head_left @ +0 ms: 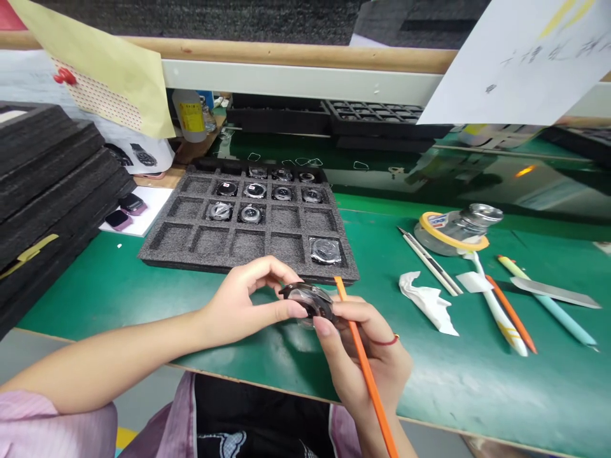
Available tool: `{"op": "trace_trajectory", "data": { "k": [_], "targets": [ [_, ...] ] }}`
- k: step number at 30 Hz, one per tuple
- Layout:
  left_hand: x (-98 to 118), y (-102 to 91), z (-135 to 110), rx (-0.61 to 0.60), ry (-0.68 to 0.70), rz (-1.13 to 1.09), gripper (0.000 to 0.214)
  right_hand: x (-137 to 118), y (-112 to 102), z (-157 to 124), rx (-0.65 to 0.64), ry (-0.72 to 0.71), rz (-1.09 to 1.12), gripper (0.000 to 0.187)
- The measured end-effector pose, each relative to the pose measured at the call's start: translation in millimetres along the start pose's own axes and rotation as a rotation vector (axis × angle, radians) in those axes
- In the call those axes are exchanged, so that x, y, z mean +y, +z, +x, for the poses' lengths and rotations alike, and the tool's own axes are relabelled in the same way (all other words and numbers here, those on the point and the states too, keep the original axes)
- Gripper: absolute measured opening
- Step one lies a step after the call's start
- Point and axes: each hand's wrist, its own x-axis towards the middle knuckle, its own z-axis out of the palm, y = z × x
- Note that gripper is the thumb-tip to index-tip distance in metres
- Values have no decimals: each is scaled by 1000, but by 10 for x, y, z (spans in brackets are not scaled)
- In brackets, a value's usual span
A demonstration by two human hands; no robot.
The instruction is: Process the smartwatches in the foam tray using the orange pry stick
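A round dark watch case (pixel 308 299) sits between both hands, just above the near edge of the green mat (pixel 477 381). My left hand (pixel 245 299) pinches its left side with thumb and fingers. My right hand (pixel 365 356) grips its right side and also holds a long orange stick (pixel 367 375) that runs down past the wrist. Just beyond the hands lies a grey foam tray (pixel 191 245) with square pockets, several of them holding watch cases.
Stacked black foam trays (pixel 48 178) stand at the left. To the right lie a crumpled white wipe (pixel 429 302), thin sticks (pixel 432 261), pens (pixel 544 299), a metal blade (pixel 561 292) and a glass dispenser with yellow tape (pixel 453 232). More black trays (pixel 372 117) sit behind.
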Motion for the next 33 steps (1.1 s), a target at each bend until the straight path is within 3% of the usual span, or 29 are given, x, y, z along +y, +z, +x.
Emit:
{"op": "trace_trajectory", "data": {
  "k": [3, 8, 16, 29, 31, 33],
  "targets": [
    [14, 20, 4, 15, -63, -56, 26, 3, -10, -5, -34, 9, 9, 18],
    [12, -1, -6, 14, 71, 15, 18, -5, -18, 8, -49, -33, -51, 23],
    [39, -37, -9, -1, 263, 177, 23, -10, -14, 9, -38, -82, -100, 22],
    [27, -8, -51, 75, 136, 159, 45, -5, -38, 0, -95, -117, -205, 17],
    [30, -30, -9, 85, 203, 258, 35, 1, -104, -39, -100, -130, -266, 18],
    [21, -79, 79, 113, 361, 418, 25, 12, -192, -89, -103, -113, -314, 17]
  ]
}}
